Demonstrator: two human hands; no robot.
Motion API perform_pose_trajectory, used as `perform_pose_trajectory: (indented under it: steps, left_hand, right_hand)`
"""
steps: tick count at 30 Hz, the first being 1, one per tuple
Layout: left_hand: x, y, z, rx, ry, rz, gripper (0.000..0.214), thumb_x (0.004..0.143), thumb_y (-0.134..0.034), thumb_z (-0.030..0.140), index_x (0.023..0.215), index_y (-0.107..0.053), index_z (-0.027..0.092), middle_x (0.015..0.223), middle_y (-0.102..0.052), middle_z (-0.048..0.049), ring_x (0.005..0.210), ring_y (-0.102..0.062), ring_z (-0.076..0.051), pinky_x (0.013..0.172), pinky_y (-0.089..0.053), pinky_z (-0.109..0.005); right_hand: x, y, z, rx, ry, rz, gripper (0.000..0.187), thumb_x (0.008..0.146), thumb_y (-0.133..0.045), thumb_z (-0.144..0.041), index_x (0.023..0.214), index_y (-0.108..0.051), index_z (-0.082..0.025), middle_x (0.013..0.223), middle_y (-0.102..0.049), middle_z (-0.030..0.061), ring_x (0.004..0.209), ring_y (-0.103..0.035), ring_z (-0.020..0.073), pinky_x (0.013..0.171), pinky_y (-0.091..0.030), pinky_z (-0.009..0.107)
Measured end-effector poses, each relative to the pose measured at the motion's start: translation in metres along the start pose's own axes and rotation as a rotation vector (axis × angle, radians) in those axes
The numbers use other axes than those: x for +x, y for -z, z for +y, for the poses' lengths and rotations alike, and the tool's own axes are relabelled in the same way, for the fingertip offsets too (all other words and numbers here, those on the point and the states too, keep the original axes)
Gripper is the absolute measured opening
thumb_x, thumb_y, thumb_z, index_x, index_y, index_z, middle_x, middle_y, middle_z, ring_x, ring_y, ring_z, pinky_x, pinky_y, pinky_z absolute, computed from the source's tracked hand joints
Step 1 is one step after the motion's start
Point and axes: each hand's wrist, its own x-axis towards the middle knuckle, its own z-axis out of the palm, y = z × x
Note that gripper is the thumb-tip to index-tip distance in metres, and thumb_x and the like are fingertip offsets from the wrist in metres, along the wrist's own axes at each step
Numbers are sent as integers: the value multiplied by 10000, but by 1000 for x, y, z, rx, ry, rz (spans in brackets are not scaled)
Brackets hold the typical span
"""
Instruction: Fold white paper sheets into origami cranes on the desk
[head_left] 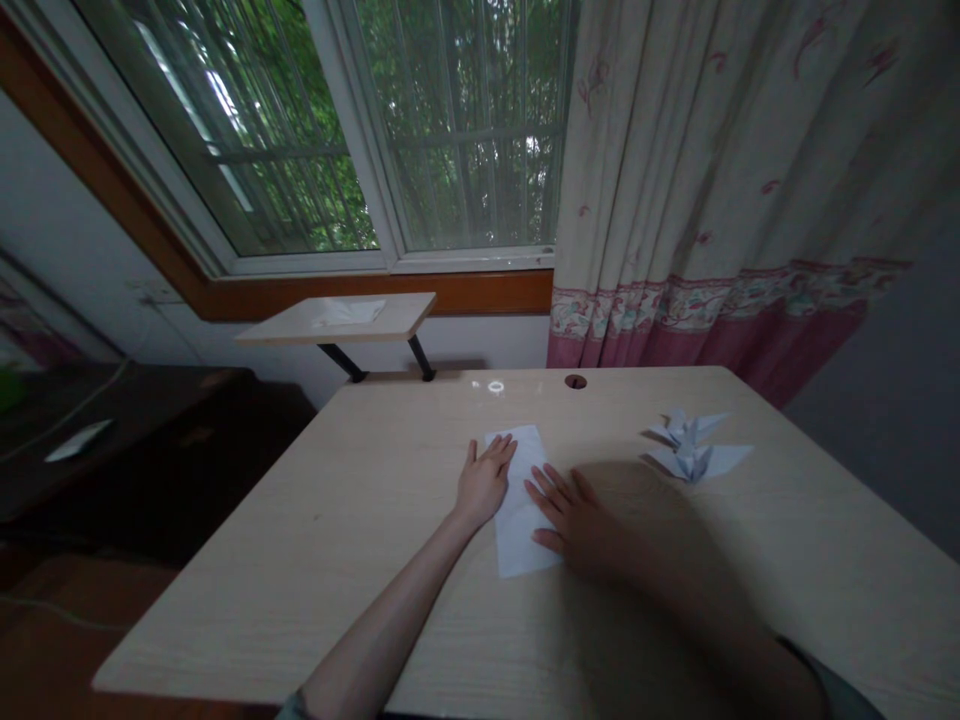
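Note:
A folded white sheet of paper (523,500) lies on the light wooden desk (337,560), long side pointing away from me. My left hand (484,482) rests flat on its left edge, fingers stretched out together. My right hand (574,520) lies flat on its right edge, fingers spread. Neither hand grips anything. Two folded paper cranes (694,447) sit on the desk to the right of my hands.
A small raised shelf (337,320) with white paper on it stands at the desk's far left. A cable hole (575,381) is near the far edge. A dark cabinet (112,450) stands left; window and curtain (712,180) behind.

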Motion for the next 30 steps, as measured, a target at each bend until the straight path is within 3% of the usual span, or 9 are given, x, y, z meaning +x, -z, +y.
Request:
perform_pose_trajectory:
  steps: [6,10,13,16,22,26,30]
  left_hand:
    - [1,-3,-2,-24,-10,33,445,963,-389,129,1333,-596,265,1449,-534,-79,1389,-465,-228,1210,-141,-599]
    - [2,-3,-4,-42,2,43,439,950,-400,132,1328,-604,218,1468,-509,-103,1386,-470,-227,1225,-178,-550]
    - [2,-4,-4,-77,10,74,436,932,-419,134,1315,-618,198,1483,-488,-112,1383,-473,-231,1221,-244,-506]
    - [1,-4,-4,-90,-14,80,418,937,-430,162,1306,-623,198,1475,-502,-102,1393,-459,-230,1217,-270,-490]
    - [-4,-6,-2,-79,-131,44,401,956,-442,224,1318,-609,191,1464,-520,-102,1377,-481,-228,1189,-348,-453]
    - [-7,-7,1,-67,-199,22,428,966,-426,229,1371,-558,180,1483,-502,-103,1394,-459,-217,1186,-363,-418]
    - [-7,-7,3,-37,-209,-8,442,978,-418,241,1396,-523,143,1504,-470,-134,1417,-423,-232,1198,-339,-427]
  right_hand:
    - [-9,-9,-2,30,-3,24,695,1007,-392,-547,1573,-236,-176,1549,-395,167,1459,-317,327,1164,-290,569]
    - [-1,-4,-4,69,-8,-24,716,973,-441,-600,1527,-354,-155,1497,-474,180,1425,-383,327,1157,-295,592]
    - [11,4,-5,97,-51,81,481,1003,-458,-506,1399,-547,-249,1362,-624,122,1315,-527,294,1200,-179,619]
    - [20,11,-4,126,-66,170,323,1036,-427,-368,1171,-706,-278,1127,-749,70,1109,-664,245,1180,-284,549]
    - [19,11,8,159,-39,256,429,1035,-387,-367,861,-756,-236,848,-772,71,830,-709,222,940,-518,429]
    - [17,11,15,309,-194,272,538,1013,-358,-497,721,-729,-239,736,-742,76,733,-691,233,763,-560,404]
    - [19,13,23,514,-372,348,574,1005,-320,-535,742,-734,-237,757,-757,75,719,-710,247,717,-572,407]
